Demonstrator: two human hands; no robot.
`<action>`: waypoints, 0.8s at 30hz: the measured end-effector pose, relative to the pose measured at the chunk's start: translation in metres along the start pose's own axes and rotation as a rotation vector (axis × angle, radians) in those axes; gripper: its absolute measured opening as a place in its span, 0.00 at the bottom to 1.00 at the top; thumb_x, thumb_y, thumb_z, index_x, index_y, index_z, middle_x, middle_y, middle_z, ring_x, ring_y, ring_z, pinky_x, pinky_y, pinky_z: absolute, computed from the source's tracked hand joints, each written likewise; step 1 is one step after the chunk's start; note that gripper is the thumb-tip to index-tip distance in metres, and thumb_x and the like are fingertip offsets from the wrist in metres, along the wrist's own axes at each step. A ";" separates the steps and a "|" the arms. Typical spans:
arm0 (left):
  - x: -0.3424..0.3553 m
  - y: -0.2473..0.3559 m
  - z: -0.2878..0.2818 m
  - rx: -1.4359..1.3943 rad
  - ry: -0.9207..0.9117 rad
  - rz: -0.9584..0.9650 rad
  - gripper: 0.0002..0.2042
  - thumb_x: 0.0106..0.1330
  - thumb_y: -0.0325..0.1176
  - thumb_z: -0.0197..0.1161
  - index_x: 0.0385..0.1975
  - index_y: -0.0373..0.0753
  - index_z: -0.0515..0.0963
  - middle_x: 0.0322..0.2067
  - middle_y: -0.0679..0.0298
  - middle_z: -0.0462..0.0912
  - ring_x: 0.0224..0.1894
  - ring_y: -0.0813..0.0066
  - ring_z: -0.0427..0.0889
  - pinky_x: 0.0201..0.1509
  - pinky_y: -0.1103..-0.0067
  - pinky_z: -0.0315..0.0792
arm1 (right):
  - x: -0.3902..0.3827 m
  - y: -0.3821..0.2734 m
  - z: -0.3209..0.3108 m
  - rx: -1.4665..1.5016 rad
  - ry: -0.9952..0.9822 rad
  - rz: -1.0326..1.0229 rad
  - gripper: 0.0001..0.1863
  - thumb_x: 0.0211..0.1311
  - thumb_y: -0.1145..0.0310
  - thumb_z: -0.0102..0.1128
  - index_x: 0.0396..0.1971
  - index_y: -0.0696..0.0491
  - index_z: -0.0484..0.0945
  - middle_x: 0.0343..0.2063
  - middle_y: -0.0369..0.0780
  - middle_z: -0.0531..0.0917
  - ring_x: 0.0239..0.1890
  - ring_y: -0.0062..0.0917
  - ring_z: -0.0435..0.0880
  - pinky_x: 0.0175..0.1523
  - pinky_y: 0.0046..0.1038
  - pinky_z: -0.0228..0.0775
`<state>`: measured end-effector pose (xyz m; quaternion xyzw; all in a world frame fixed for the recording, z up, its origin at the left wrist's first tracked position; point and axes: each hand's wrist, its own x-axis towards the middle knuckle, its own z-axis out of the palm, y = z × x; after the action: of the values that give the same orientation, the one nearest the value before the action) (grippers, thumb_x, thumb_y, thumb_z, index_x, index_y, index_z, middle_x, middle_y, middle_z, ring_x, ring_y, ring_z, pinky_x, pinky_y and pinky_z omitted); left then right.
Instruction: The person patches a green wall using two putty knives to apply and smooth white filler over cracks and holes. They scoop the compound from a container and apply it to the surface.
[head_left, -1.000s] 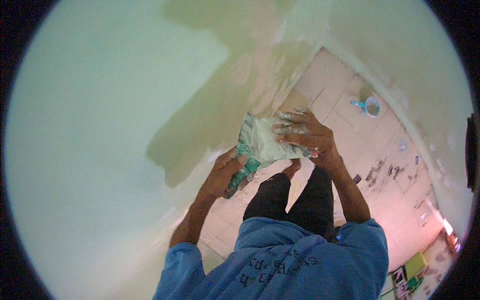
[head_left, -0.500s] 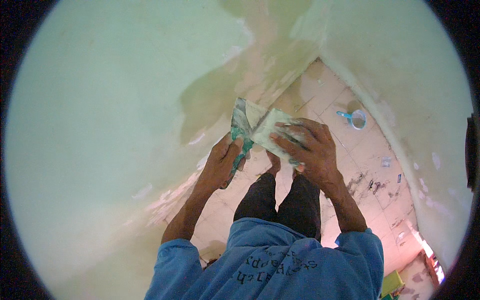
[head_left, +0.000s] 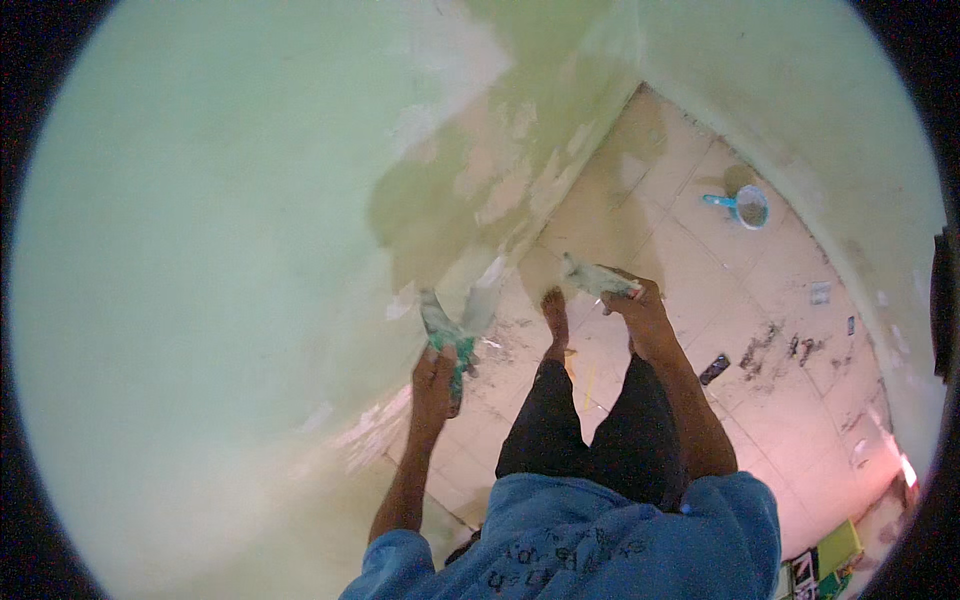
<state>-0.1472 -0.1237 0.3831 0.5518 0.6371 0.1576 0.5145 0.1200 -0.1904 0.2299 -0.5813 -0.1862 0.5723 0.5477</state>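
Note:
My left hand [head_left: 432, 380] is wrapped round the green handle of a putty knife [head_left: 461, 349], held beside the wall. White paste smears its wide blade, which points up and away from me. In my right hand [head_left: 640, 303] is a flat, pale plate [head_left: 597, 279] with whitish paste on it, tilted so that it shows nearly edge-on. A gap separates the two tools, with my foot below and between them. To the left, the pale green wall [head_left: 230, 260] carries whitish and pinkish patches, partly under my shadow.
A white round pot with a blue handle [head_left: 751, 207] stands on the tiled floor [head_left: 690, 290] near the far corner. Dark smudges, a dark phone-like object [head_left: 714, 369] and a small packet [head_left: 820, 293] lie to the right. A yellow-green container [head_left: 840, 547] is at lower right.
The putty knife and the plate, together before, are now apart. My left hand has moved left and nearer to me. The plate has turned from face-on to nearly edge-on. The view has shifted.

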 end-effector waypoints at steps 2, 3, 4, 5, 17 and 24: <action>0.019 -0.064 0.013 0.075 0.042 -0.242 0.14 0.68 0.42 0.53 0.40 0.37 0.74 0.28 0.67 0.76 0.28 0.82 0.71 0.33 0.81 0.67 | 0.019 0.058 -0.007 0.091 0.028 -0.016 0.16 0.54 0.76 0.58 0.45 0.53 0.77 0.28 0.38 0.80 0.31 0.26 0.77 0.38 0.28 0.69; 0.022 -0.109 0.019 -0.042 0.030 -0.212 0.12 0.67 0.41 0.53 0.39 0.38 0.74 0.28 0.69 0.75 0.26 0.84 0.68 0.31 0.82 0.64 | 0.024 0.081 -0.009 -0.132 0.045 -0.142 0.14 0.54 0.76 0.58 0.43 0.55 0.77 0.29 0.38 0.78 0.32 0.25 0.75 0.39 0.28 0.69; 0.030 -0.151 0.024 -0.054 -0.044 -0.271 0.12 0.68 0.40 0.52 0.39 0.38 0.75 0.28 0.69 0.76 0.27 0.83 0.69 0.31 0.82 0.65 | 0.031 0.075 -0.005 -0.481 0.038 -0.210 0.14 0.55 0.75 0.58 0.44 0.55 0.77 0.32 0.41 0.77 0.34 0.29 0.75 0.42 0.29 0.69; 0.031 -0.161 0.039 -0.109 0.001 -0.337 0.13 0.69 0.41 0.50 0.38 0.37 0.74 0.28 0.68 0.76 0.28 0.82 0.71 0.34 0.80 0.67 | 0.029 0.085 0.006 -0.819 0.031 -0.269 0.14 0.56 0.75 0.57 0.45 0.55 0.77 0.36 0.44 0.77 0.36 0.33 0.74 0.45 0.31 0.69; 0.084 -0.334 0.069 0.454 -0.559 -0.293 0.25 0.71 0.47 0.43 0.55 0.31 0.65 0.51 0.49 0.73 0.54 0.53 0.71 0.60 0.67 0.61 | 0.122 0.089 0.136 0.704 0.482 -0.015 0.16 0.58 0.71 0.59 0.46 0.62 0.75 0.41 0.36 0.79 0.42 0.18 0.75 0.50 0.21 0.63; 0.105 -0.378 0.061 0.574 -0.614 -0.309 0.25 0.71 0.47 0.44 0.59 0.33 0.61 0.55 0.48 0.69 0.56 0.56 0.70 0.61 0.69 0.60 | 0.164 0.084 0.182 0.337 0.489 -0.510 0.32 0.49 0.83 0.48 0.58 0.48 0.69 0.52 0.48 0.72 0.54 0.41 0.71 0.60 0.34 0.62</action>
<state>-0.2872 -0.1844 0.0162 0.5919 0.5479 -0.2752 0.5232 -0.0270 -0.0028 0.1292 -0.5375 -0.0919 0.2850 0.7883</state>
